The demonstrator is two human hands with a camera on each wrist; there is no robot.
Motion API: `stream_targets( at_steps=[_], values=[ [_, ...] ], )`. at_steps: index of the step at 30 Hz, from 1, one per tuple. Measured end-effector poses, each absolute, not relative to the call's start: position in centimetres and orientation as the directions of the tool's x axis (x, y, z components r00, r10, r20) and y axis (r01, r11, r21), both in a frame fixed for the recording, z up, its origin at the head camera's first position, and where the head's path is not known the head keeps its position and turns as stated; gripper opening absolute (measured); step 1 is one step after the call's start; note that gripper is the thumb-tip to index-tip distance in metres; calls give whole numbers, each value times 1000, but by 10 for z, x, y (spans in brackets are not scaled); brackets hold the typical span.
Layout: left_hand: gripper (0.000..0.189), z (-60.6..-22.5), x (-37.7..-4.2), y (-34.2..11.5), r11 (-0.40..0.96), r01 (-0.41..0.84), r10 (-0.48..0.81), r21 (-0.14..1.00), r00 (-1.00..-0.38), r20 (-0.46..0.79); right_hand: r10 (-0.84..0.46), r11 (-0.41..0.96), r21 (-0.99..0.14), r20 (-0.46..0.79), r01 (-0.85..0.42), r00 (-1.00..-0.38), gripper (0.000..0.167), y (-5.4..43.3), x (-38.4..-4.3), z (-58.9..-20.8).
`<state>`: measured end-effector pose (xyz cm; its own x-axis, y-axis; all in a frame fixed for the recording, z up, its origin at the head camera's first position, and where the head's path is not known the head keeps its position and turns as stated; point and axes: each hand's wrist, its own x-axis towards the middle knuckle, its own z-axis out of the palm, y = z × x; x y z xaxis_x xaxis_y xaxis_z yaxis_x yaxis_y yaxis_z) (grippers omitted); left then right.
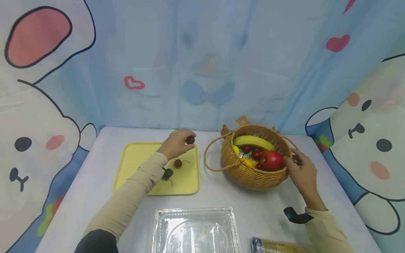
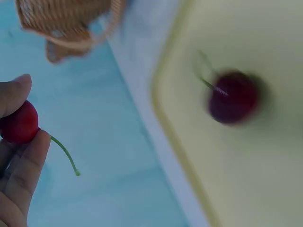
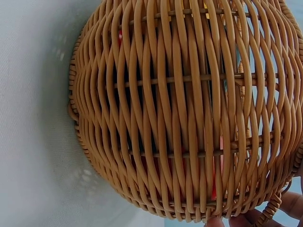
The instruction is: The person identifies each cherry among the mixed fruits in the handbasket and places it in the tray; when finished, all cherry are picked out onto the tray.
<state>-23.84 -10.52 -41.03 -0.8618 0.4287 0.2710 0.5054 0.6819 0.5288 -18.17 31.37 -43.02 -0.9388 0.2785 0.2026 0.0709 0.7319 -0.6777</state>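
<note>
In the head view my left hand (image 1: 176, 144) pinches a dark red cherry (image 1: 190, 140) between thumb and fingers, over the far right part of a yellow tray (image 1: 134, 156). The left wrist view shows the held cherry (image 2: 21, 124) with its green stem hanging free. Another cherry (image 1: 178, 163) lies on the tray, and a stem (image 1: 171, 182) shows beside the wrist camera, its fruit hidden. My right hand (image 1: 303, 174) grips the right rim of a wicker basket (image 1: 253, 179). Inside are a banana (image 1: 254, 141), a red fruit (image 1: 272, 161), several small red fruits and yellow ones.
A clear plastic container (image 1: 196, 232) stands at the table's front middle. To its right, a yellowish packet (image 1: 278, 246) lies partly beneath the right forearm. The basket's loop handle (image 1: 210, 168) hangs out toward the tray. A blue printed curtain (image 1: 158, 105) closes off the back.
</note>
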Motion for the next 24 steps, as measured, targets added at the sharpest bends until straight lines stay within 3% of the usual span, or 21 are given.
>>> stream_targets(
  at_steps=[8,15,24],
  values=[
    [35,-457,-236,-177,822,322,308,470,-945,110,302,726,-680,182,102,-936,53,312,-183,-430],
    [31,-478,-230,-199,855,315,353,413,-935,-18,317,721,-683,180,114,-931,52,311,-180,-431],
    [46,-469,-231,-192,874,281,358,397,-924,-133,318,717,-687,175,115,-932,52,310,-181,-431]
  ],
)
